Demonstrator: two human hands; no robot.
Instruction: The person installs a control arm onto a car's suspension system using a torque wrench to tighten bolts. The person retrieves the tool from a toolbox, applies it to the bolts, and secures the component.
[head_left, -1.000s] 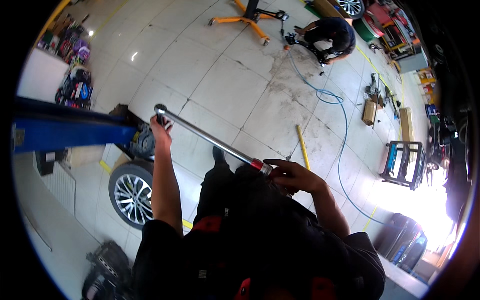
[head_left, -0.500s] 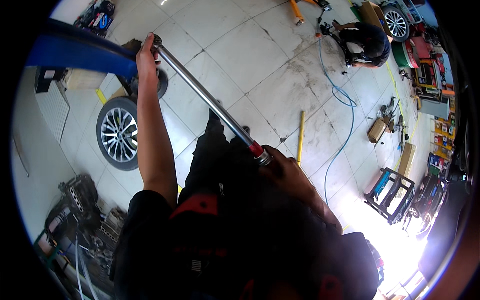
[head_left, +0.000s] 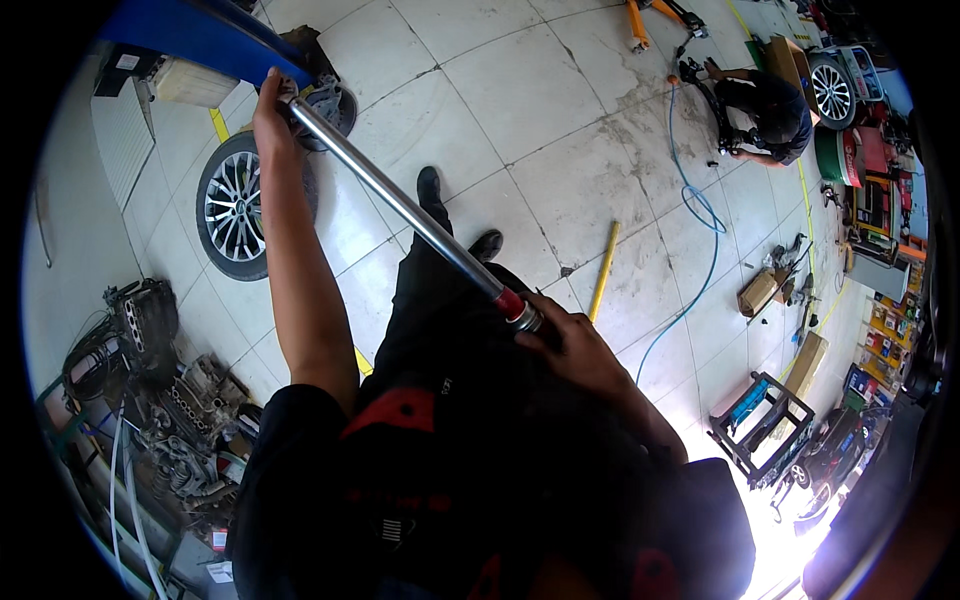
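Observation:
A long silver torque wrench point(head_left: 400, 205) with a red band near its grip slants across in front of my body. My left hand point(head_left: 272, 115) is closed around its head at the upper left end, close to a blue lift arm point(head_left: 190, 40). At the other end, my right hand point(head_left: 575, 345) wraps round the grip just past the red band, which hides most of the handle. Below my left forearm, a wheel with a silver multi-spoke rim point(head_left: 235, 207) is partly covered by that arm.
Engine parts point(head_left: 195, 410) are heaped at the lower left. On the tiled floor are a yellow bar point(head_left: 605, 272), a blue air hose point(head_left: 712, 255) and a black frame point(head_left: 762, 430). Another person point(head_left: 770, 110) crouches at the upper right, near an orange jack point(head_left: 638, 25).
My viewpoint has shifted, and both my shoes now show more fully. The wrench stays in both hands at nearly the same slant; its head end sits slightly further left.

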